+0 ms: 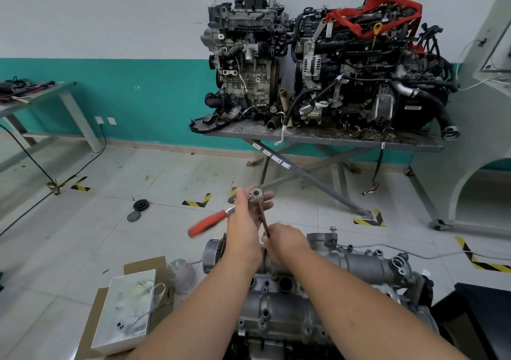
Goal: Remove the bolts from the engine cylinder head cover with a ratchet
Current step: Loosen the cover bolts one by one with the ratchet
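Our left hand (246,216) grips the ratchet (255,195) head, red handle left. The extension (264,221) slants down to our right hand (284,242), apparently pinching its lower end above the cylinder head cover (279,304).

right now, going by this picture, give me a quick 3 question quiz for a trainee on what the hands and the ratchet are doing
1. True or false: the left hand holds the head end of the red-handled ratchet.
2. Multiple choice: the right hand pinches A) a yellow dipstick B) the lower end of the long thin brown bolt C) a black pulley.
3. Fill in: below both hands lies the grey cast-metal ______ cover.

Key: 1 true; 2 B; 3 cylinder head.
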### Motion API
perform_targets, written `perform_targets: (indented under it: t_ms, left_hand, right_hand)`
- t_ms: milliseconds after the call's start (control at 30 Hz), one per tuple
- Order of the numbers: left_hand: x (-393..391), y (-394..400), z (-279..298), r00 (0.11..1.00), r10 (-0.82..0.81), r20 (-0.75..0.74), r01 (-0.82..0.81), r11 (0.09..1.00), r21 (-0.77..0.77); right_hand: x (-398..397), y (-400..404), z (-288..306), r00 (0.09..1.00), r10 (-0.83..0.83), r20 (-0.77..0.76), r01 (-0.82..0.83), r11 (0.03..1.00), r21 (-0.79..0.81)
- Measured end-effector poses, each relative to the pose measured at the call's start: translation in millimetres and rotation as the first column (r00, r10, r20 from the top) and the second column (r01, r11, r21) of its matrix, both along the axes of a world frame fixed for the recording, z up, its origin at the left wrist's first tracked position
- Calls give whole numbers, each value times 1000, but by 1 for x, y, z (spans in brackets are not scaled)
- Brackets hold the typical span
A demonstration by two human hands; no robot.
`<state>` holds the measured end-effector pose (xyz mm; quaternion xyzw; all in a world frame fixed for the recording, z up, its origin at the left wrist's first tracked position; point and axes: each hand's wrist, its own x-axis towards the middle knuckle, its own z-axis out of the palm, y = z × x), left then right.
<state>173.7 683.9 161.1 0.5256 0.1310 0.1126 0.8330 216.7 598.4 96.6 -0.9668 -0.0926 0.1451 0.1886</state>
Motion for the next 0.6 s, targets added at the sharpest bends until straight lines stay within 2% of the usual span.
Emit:
perform_targets:
  t_ms: [33,133,267,433,533,600]
  left_hand:
    - [2,1,1,1000,-16,-25,14,999,-47]
    - [6,10,6,995,-85,-60,87,996,34]
    - [4,23,12,959,-276,-67,280,958,66]
    - [10,38,26,924,-348,-159,359,932,48]
    - [21,39,39,893,-339,-296,394,907,150]
    - [27,33,49,875,-284,-393,411,863,292]
  right_hand:
    - [-1,0,0,1000,-1,-2,1,1000,-3]
    - [-1,-2,-1,1000,-4,6,4,1000,-2]
    - [0,-2,-2,1000,-6,-10,6,1000,0]
    - [1,-2,-3,1000,-10,5,10,1000,-8]
    - [1,-2,-3,1000,-2,14,2,1000,-15]
    - [1,-2,-3,1000,6,24,-5,1000,-17]
